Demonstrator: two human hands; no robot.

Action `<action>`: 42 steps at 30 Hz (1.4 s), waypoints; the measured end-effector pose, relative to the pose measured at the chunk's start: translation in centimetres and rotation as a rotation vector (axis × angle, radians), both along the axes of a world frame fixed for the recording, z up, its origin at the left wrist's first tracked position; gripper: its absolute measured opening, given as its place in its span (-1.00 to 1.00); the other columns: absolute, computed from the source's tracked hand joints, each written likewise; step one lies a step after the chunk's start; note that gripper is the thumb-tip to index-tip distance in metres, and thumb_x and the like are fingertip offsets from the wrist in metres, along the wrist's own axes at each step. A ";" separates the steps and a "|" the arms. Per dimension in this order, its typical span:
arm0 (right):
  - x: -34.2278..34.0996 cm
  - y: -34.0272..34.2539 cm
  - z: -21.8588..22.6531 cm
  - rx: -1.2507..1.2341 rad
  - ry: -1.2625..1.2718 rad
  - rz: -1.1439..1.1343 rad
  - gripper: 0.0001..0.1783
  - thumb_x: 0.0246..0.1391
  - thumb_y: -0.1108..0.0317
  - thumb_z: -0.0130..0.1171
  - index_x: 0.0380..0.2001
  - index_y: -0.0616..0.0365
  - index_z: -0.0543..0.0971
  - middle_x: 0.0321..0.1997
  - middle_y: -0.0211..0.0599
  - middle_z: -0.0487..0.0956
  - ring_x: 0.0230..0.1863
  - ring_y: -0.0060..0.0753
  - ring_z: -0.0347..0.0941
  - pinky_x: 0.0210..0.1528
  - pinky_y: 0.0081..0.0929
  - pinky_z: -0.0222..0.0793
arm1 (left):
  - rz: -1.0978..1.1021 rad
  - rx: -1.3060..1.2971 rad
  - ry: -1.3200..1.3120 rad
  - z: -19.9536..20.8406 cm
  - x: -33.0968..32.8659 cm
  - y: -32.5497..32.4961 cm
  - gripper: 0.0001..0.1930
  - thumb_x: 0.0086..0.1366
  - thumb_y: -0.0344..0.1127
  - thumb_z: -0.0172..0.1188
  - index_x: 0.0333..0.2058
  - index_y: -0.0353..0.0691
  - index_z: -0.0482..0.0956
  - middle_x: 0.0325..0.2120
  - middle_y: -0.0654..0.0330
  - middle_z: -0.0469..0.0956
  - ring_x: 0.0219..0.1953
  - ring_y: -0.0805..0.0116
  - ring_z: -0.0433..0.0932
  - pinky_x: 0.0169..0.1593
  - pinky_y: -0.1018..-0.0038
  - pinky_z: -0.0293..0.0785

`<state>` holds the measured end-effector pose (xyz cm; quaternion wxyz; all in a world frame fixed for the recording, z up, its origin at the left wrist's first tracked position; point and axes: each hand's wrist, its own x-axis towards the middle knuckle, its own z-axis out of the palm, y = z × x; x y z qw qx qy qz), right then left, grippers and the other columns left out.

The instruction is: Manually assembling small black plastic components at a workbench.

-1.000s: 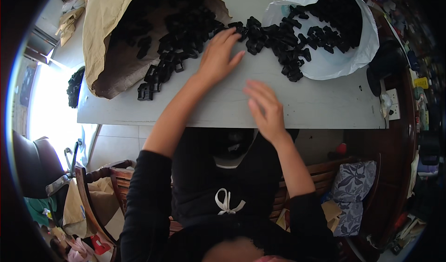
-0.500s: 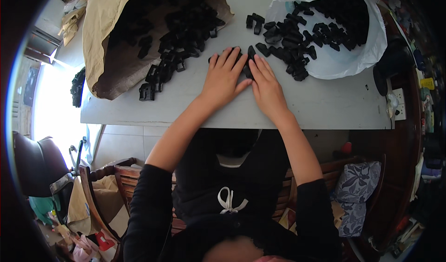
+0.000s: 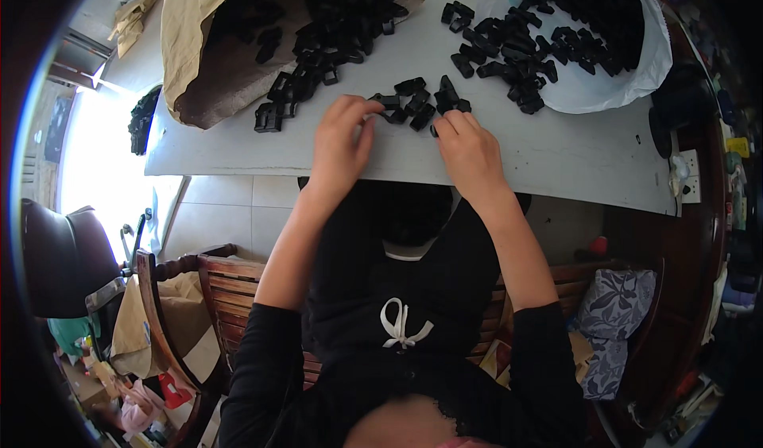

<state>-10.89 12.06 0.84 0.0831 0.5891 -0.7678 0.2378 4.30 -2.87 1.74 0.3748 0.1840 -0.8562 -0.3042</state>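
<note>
Since neither lies flat any longer: left hand (image 3: pixel 342 142), half-curled, fingertips at the black parts (image 3: pixel 418 101), hold unclear; parts loose on grey table (image 3: pixel 397 157), uncovered, separately reachable; right hand (image 3: pixel 470 148), fingers bent at their right edge, hold unclear.

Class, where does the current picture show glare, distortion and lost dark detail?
Head view: white glare blots out detail at far left; head view: the table's front edge bows with fisheye distortion; head view: inside the white bag, black pieces merge into darkness.
</note>
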 end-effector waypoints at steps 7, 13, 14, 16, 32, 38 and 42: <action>1.4 1.5 0.7 -0.308 -0.706 -0.043 -0.86 0.07 0.56 0.18 -0.26 0.28 0.51 -0.25 -0.37 0.52 -0.47 -0.60 0.45 -0.43 -0.60 0.42 | -0.010 -0.105 -0.318 -0.3 -0.3 2.1 -0.79 0.06 -0.45 0.30 -0.31 -0.27 0.50 -0.38 0.11 0.44 -0.36 0.09 0.50 -0.32 0.29 0.43; 1.8 2.2 -1.4 -0.511 -1.345 -0.090 -0.83 0.22 0.49 0.07 -0.15 0.29 0.52 -0.21 -0.32 0.52 -0.41 -0.62 0.45 -0.36 -0.63 0.44 | 0.039 0.336 -0.117 -0.9 0.3 0.4 -0.77 0.10 -0.31 0.34 -0.39 -0.32 0.50 -0.55 0.16 0.45 -0.53 0.39 0.41 -0.42 0.46 0.37; 1.9 1.9 -1.4 -0.508 -1.346 -0.089 -0.83 0.22 0.49 0.07 -0.15 0.29 0.52 -0.21 -0.32 0.52 -0.41 -0.62 0.45 -0.36 -0.63 0.44 | 0.045 0.436 -0.138 -0.7 0.2 -0.3 -0.77 0.13 -0.29 0.33 -0.38 -0.33 0.53 -0.59 0.18 0.46 -0.56 0.44 0.39 -0.44 0.49 0.35; 2.0 1.4 -1.3 -0.537 -1.401 -0.066 -0.78 0.23 0.49 0.04 -0.08 0.30 0.51 -0.20 -0.32 0.52 -0.36 -0.54 0.50 -0.26 -0.61 0.47 | 0.048 0.471 -0.250 -0.7 0.5 -0.8 -0.73 0.24 -0.24 0.26 -0.26 -0.38 0.59 -0.62 0.30 0.52 -0.50 0.61 0.44 -0.40 0.64 0.34; 4.6 -0.5 -1.4 -0.353 -0.277 0.234 -0.69 -0.17 0.64 0.25 -0.26 0.20 0.65 -0.19 -0.26 0.61 -0.14 -0.19 0.50 -0.17 -0.36 0.46 | -0.244 0.408 -0.215 -0.4 2.4 1.9 -0.41 -0.01 -0.52 0.37 0.04 -0.19 0.40 -0.28 0.18 0.62 -0.27 0.36 0.57 -0.13 0.48 0.47; 5.9 1.1 -0.1 -0.199 0.068 0.160 -0.64 -0.11 0.58 0.21 -0.15 0.16 0.63 -0.06 -0.29 0.58 -0.09 -0.18 0.49 -0.11 -0.31 0.45 | -0.246 0.303 -0.146 -1.5 2.9 1.6 -0.53 0.01 -0.50 0.37 -0.05 -0.27 0.47 -0.22 0.13 0.60 -0.23 0.29 0.59 -0.13 0.48 0.47; 4.8 1.8 -1.1 -0.387 -0.150 0.041 -0.64 -0.02 0.42 0.22 -0.07 0.08 0.60 -0.19 -0.35 0.58 -0.23 -0.23 0.52 -0.23 -0.34 0.46 | -0.404 0.187 -0.144 -0.3 2.9 1.3 -0.66 0.09 -0.50 0.30 -0.11 -0.29 0.52 -0.24 0.11 0.57 -0.25 0.26 0.57 -0.15 0.47 0.47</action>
